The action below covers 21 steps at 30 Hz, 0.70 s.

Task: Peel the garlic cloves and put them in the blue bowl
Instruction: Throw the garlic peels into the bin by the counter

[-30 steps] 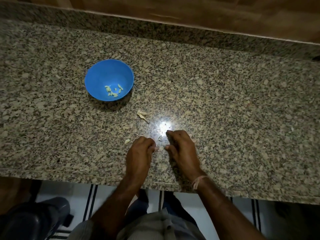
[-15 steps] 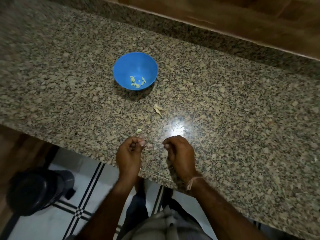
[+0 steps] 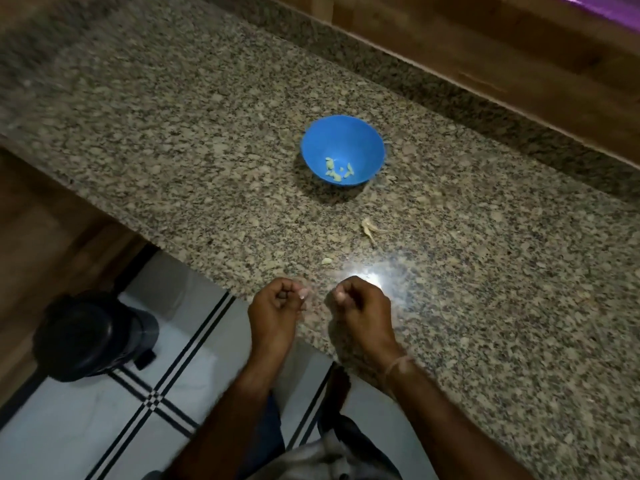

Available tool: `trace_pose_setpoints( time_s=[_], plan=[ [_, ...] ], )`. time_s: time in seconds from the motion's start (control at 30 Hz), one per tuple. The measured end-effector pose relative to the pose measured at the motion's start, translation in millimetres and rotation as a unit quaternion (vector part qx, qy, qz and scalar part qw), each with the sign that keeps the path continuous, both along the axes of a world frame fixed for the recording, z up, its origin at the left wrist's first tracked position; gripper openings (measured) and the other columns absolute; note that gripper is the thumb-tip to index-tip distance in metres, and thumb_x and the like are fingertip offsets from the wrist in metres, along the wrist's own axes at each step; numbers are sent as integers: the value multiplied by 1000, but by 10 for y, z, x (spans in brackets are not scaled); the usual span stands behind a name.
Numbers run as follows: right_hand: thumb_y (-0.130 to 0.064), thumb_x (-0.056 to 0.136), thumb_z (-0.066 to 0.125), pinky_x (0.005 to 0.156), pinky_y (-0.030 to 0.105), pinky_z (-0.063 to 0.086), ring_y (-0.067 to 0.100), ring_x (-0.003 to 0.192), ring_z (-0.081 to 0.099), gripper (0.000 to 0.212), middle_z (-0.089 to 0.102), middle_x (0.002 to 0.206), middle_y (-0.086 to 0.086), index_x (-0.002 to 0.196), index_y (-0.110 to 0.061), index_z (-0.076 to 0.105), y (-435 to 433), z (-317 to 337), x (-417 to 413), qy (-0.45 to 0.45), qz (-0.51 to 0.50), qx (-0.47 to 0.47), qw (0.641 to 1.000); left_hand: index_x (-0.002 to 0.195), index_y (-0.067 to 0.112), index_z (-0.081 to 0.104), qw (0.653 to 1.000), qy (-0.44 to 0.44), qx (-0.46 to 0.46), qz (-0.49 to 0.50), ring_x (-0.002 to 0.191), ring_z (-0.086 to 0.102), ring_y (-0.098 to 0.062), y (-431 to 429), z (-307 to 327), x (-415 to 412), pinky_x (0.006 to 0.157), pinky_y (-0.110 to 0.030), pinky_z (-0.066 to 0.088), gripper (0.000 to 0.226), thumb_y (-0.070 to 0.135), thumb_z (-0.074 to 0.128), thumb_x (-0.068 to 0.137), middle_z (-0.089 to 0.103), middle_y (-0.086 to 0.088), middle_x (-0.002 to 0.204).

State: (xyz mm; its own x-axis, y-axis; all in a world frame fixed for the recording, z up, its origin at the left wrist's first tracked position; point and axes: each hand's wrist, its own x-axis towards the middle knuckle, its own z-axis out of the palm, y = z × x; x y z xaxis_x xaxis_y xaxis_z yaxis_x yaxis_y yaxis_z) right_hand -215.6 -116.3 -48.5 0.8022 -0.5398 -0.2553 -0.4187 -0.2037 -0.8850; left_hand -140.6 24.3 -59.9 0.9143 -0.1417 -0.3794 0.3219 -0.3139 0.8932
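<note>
Curled fingers are hiding whether the left hand point(image 3: 273, 311) or right hand point(image 3: 363, 311) is holding anything; the bottom edge is cutting off the 2 forearms point(image 3: 464, 427).

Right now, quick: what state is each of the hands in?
Left hand: fingers curled tight; whether they pinch anything cannot be told.
Right hand: fingers curled too; what it holds, if anything, is hidden.

A black bin point(image 3: 93, 336) stands on white tiled floor point(image 3: 86, 434) below the granite counter point(image 3: 173, 133).
</note>
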Motion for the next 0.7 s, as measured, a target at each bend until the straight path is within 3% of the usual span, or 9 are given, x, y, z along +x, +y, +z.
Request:
trace_pose_setpoints(
  time_s=[0.1, 0.23, 0.37, 0.53, 0.6, 0.7],
  plan=[
    [-5, 107, 56, 61, 30, 48, 19, 66, 56, 19, 64, 71, 5, 89, -6, 63, 445, 122, 309, -4, -5, 244, 970, 80, 23, 71, 999, 1, -4, 44, 78, 73, -27, 414, 20, 114, 75, -46, 61, 20, 10, 73, 94, 75, 1, 77],
    [-13, 99, 64, 79, 35, 49, 23, 79, 50, 10, 53, 81, 12, 89, -13, 65, 1385, -10, 828, 31, 74, 356, 931, 81, 14, 70, 988, -4, -25, 150, 69, 69, -21, 1346, 35, 336, 71, -41, 59, 14, 10, 74, 94, 73, -6, 73],
    [0, 104, 57, 63, 21, 50, 12, 66, 52, 19, 55, 72, 3, 89, -10, 64, 2513, -144, 1284, 84, 124, 386, 910, 76, 13, 68, 974, -14, -13, 226, 61, 65, -12, 2586, -89, 436, 61, -29, 53, 22, 2, 71, 94, 71, -4, 67],
    [5, 103, 54, 62, 21, 53, 11, 61, 57, 24, 60, 68, 3, 84, -9, 61, 4242, -355, 1769, 129, 176, 424, 879, 79, 15, 72, 938, 2, 25, 345, 63, 67, -4, 4402, -325, 562, 61, -17, 52, 19, 3, 71, 94, 74, 3, 71],
    [4, 102, 56, 62, 21, 53, 13, 62, 55, 21, 58, 70, 5, 86, -9, 61, 4693, -469, 1909, 139, 185, 424, 875, 79, 18, 72, 934, 12, 48, 353, 64, 68, -6, 4912, -429, 630, 63, -21, 54, 20, 6, 71, 95, 74, 4, 71],
    [4, 102, 56, 58, 22, 53, 12, 62, 53, 23, 55, 70, 5, 84, -9, 61, 5169, -717, 2140, 169, 184, 420, 872, 75, 17, 70, 929, 12, 70, 364, 65, 68, -16, 5490, -609, 800, 69, -39, 58, 20, 12, 73, 94, 72, 1, 68]
  ],
)
